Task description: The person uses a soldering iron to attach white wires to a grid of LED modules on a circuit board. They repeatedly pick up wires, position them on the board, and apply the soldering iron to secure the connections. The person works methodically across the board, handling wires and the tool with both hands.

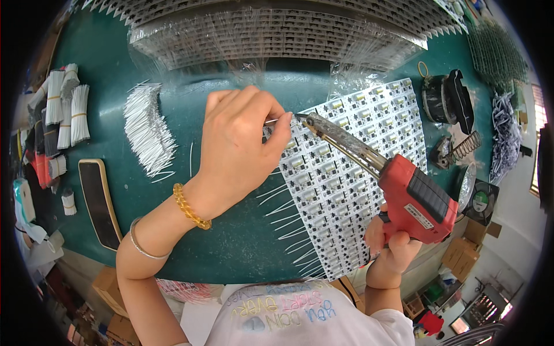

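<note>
My left hand (pixel 239 135) is closed in a pinch on a thin white wire (pixel 270 121) at the upper left corner of a white circuit board panel (pixel 332 199). Much of the wire is covered by the fingers. In my right hand (pixel 395 248) is a red soldering gun (pixel 418 199), gripped by its handle. Its dark tip (pixel 300 115) reaches close to the left fingertips; whether it touches the wire or board I cannot tell. Several white wires (pixel 285 220) stick out from the panel's left edge.
A pile of loose white wires (pixel 150 130) and a phone (pixel 99 202) lie left, near wire bundles (pixel 64 109). Plastic-wrapped stacked panels (pixel 277 43) stand at the back. Right of the panel are a black round container (pixel 437 99) and a coiled metal spring (pixel 466 145).
</note>
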`<state>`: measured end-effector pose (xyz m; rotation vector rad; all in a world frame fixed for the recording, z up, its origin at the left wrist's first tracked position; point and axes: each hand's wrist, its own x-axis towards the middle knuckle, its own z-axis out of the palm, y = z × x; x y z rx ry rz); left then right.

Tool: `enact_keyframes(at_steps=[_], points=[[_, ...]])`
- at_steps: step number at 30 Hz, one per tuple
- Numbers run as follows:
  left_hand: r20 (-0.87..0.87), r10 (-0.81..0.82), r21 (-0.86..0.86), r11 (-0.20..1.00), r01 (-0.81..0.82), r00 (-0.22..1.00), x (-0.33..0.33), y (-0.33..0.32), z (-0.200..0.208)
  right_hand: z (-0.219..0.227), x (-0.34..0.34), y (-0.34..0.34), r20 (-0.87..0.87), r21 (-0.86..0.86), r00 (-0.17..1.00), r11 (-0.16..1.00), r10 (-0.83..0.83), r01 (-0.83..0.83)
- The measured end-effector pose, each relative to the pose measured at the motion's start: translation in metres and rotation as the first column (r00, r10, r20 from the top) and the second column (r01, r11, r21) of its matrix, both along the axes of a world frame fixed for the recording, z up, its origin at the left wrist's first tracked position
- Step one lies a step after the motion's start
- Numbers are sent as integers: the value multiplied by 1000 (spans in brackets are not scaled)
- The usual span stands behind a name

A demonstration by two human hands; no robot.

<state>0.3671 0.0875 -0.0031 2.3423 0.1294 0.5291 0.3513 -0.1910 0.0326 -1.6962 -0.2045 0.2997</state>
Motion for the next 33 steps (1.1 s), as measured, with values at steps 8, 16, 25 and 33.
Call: enact_keyframes(at_steps=[8,16,25,33], points=[[8,4,3,1000,-4,1000,2,0,0,-1,1,-3,-9,-37,1000,999,17,-18],[0,0,-15,1000,0,1000,3,1,0,-3,-1,-6,34,-25,997,997,-68,69],[9,2,-13,1000,-2,1000,1,1,-1,-5,0,-9,100,15,994,999,-46,45],[139,3,309,950,-46,990,-37,28,42,7,-7,-17,110,315,991,943,80,-111]])
